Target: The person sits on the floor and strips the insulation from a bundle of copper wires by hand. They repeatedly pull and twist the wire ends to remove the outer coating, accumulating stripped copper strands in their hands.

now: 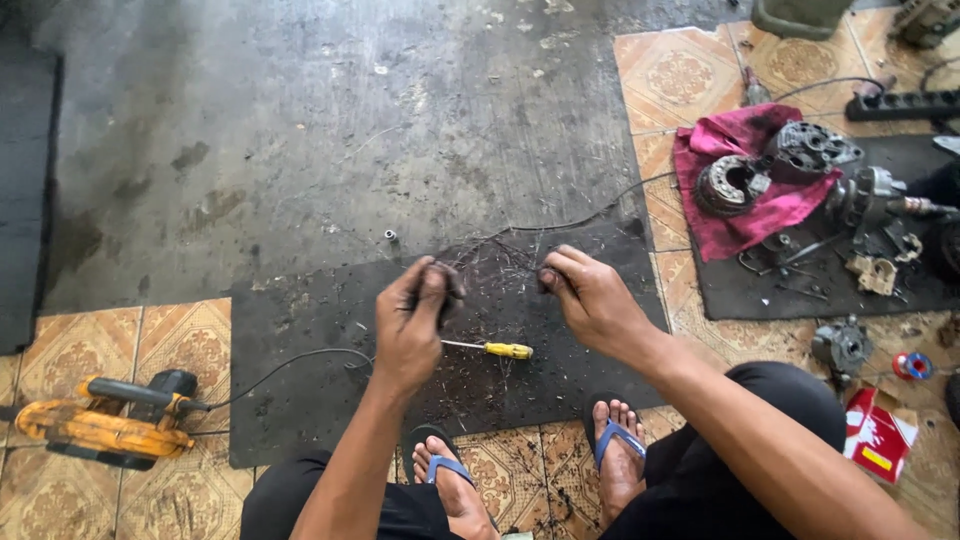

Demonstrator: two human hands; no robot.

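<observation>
My left hand (415, 320) and my right hand (590, 295) are raised over a dark rubber mat (300, 390). Each hand pinches one end of a bundle of thin dark wire strands (495, 262) stretched between them. The fingers of both hands are closed on the strands. A yellow-handled screwdriver (492, 349) lies on the mat below and between my hands. Short bits of wire are scattered over the mat around it. My feet in blue sandals (615, 440) rest on the patterned tiles at the mat's near edge.
A yellow power tool (100, 420) with a black cord lies at the lower left. At the right, metal motor parts (812, 150) sit on a pink cloth (735, 215) and a second black mat. A power strip (900, 103), a red box (878, 436) and a small solder spool (912, 366) lie nearby.
</observation>
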